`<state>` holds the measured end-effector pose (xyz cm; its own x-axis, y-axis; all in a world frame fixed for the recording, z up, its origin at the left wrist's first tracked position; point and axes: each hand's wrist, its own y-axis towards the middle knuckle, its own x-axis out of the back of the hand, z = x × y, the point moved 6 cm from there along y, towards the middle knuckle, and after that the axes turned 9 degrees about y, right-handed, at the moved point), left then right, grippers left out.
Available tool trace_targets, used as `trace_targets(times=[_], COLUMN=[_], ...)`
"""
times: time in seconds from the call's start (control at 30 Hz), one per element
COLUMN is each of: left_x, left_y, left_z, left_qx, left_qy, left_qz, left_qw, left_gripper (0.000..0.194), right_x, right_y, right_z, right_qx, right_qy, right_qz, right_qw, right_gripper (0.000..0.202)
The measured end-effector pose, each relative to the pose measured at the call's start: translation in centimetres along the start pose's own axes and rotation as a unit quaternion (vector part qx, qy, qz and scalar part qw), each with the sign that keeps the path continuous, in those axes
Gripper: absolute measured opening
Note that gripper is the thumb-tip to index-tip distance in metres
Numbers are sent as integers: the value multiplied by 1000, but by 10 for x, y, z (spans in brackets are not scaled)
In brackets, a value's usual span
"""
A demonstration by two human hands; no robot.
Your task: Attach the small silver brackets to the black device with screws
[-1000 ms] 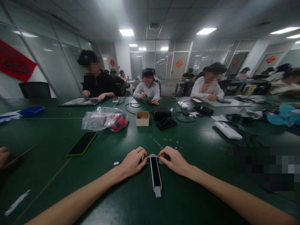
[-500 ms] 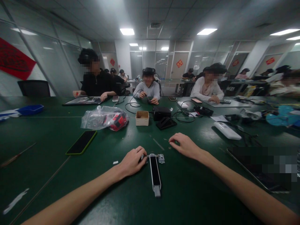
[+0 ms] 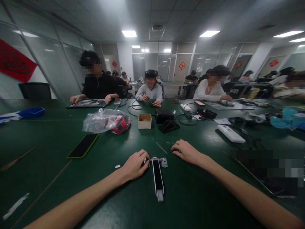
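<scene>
Pinches left end of silver metal crosspiece on long black, white-edged bar with left hand, likely steadying it flat on green tabletop; rests right hand nearby, cannot tell if gripping.

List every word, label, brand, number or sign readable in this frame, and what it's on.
No text can be read with certainty.
Red banner at far left: dark markings, too blurred.
Red diamond signs in the background: too small and blurred.
Black-faced strip beside the left hand: no lettering visible.
</scene>
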<state>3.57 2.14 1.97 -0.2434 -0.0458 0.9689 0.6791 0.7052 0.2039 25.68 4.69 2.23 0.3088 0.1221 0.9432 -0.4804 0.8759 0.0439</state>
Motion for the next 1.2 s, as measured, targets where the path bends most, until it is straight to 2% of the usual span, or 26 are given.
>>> trace_targets(times=[0.33,0.5,0.73,0.87,1.2], left_x=[1,0,0,-1,1], left_y=[0,0,0,1,-1], left_z=[0,0,0,0,-1], left_qx=[1,0,-7,-15,-18], left_qy=[-5,-2,5,7,3], left_qz=[1,2,-3,-13,-19], left_qw=[1000,1000,1000,1000,1000], left_gripper=[15,14,14,14,12], right_x=[-1,3,2,-6,-9], right_y=[-1,-3,-5,-4,-3], right_z=[8,11,43,59,60], right_qx=[-10,-10,-9,16,19], right_qy=[33,42,172,192,197], right_qz=[18,12,-1,-4,-15], right_qw=[999,999,985,981,980], right_gripper=[22,15,16,18,20])
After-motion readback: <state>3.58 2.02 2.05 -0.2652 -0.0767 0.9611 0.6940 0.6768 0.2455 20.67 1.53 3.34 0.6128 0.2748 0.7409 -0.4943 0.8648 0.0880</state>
